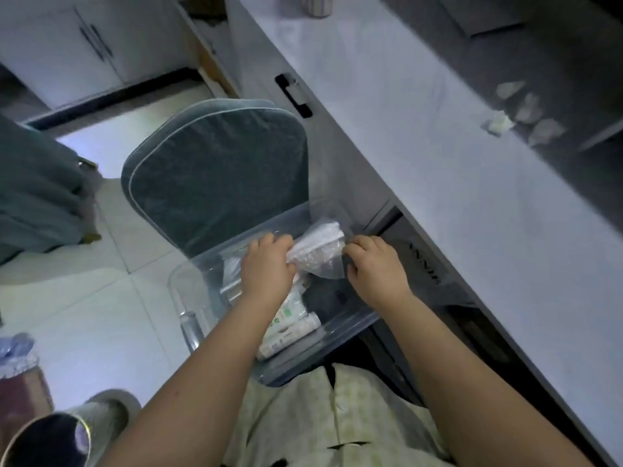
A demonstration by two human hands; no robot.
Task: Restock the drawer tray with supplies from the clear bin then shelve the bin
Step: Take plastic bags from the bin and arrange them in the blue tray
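Note:
A clear plastic bin (188, 291) rests on a grey-green cushioned chair (215, 176) in front of me. Both hands hold a small clear plastic bag (318, 252) with white contents just above the bin. My left hand (268, 264) grips the bag's left end, and my right hand (376, 264) pinches its right edge. Inside the bin lie white tubes with green print (286, 326), more clear packets (231, 267) and a dark item (323, 298). The open drawer (428, 264) shows dark under the counter, right of my right hand; its tray is hidden.
A long white countertop (421, 136) runs along the right, with small white bits (526, 109) near its far edge. A black cabinet handle (293, 96) sits below the counter edge. A slipper (67, 429) and white floor tiles (84, 315) lie at the left.

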